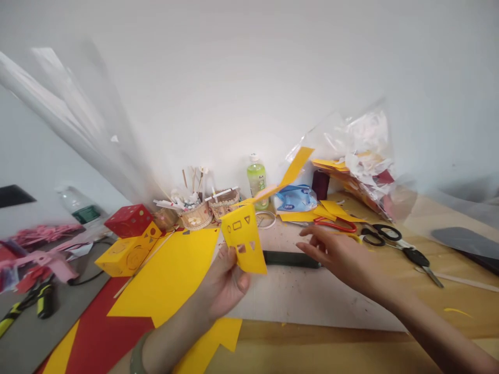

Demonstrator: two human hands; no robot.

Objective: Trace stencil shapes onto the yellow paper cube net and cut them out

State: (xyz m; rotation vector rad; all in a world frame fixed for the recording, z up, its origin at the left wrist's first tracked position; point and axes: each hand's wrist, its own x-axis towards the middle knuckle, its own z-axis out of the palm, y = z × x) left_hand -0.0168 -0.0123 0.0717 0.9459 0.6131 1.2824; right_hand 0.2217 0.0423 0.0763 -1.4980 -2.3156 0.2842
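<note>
My left hand (226, 291) grips a yellow paper piece (242, 236) by its lower left edge, thumb in front. Small shapes are drawn on the piece, and a few openings are cut through it. From its top edge a yellow paper strip (294, 169) slants up to the right; I cannot tell whether the two are joined. My right hand (331, 252) holds nothing, its fingers apart, close to the right end of a dark green bar (288, 258) on a pale board (312, 301). Just beyond that hand lie red-handled scissors (335, 224).
Black-handled scissors (385, 232) lie at right. Behind stand a green-liquid bottle (256, 179), a blue tissue pack (296, 198) and a plastic bag of scraps (370, 166). Large yellow sheets (171, 270), decorated yellow boxes (122, 257), a red box (128, 221) and a pink glue gun (52, 259) are left.
</note>
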